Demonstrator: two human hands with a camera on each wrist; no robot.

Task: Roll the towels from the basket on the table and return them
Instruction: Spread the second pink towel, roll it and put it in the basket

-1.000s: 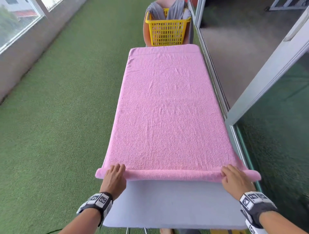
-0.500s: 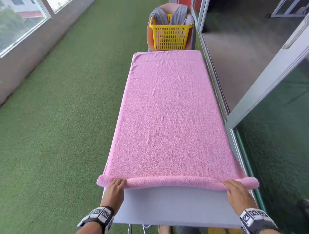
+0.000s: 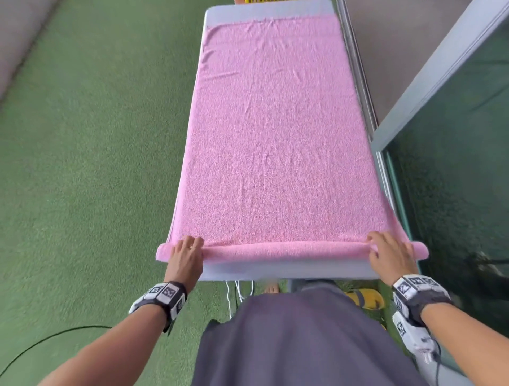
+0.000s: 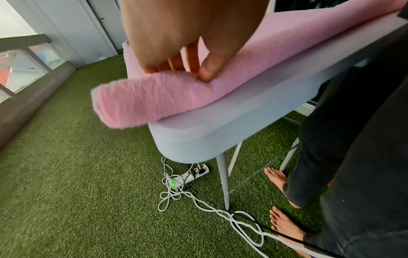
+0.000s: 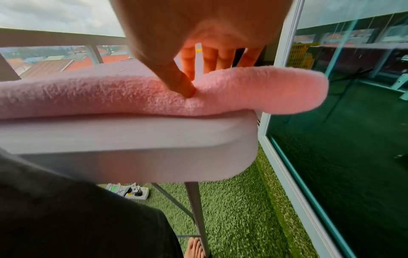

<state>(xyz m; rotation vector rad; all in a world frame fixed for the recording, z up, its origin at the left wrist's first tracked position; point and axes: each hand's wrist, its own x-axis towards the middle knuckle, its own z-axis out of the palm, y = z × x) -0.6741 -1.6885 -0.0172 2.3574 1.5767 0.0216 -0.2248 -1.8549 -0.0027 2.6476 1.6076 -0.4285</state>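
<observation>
A pink towel point(image 3: 275, 137) lies flat along the grey table point(image 3: 286, 271). Its near edge is turned into a thin roll point(image 3: 286, 249) close to the table's front edge. My left hand point(image 3: 188, 246) grips the roll's left end, fingers over the top and thumb pressed into its near side point(image 4: 205, 75). At the roll's right end my right hand point(image 3: 385, 248) holds on the same way, its thumb dug into the pile point(image 5: 187, 90). Both roll ends stick out past the table's sides. Only a yellow sliver of the basket point(image 3: 257, 1) shows at the top edge.
A glass sliding door and its frame point(image 3: 440, 96) run close along the table's right side. Green turf point(image 3: 96, 165) lies on the left. Under the table are a power strip with tangled cables point(image 4: 194, 174), my bare feet point(image 4: 278, 179) and a yellow slipper point(image 3: 363, 299).
The towel has slid toward me: the roll now lies near the table's front edge and a bare strip shows at the far end. The head view has tilted down, losing the basket.
</observation>
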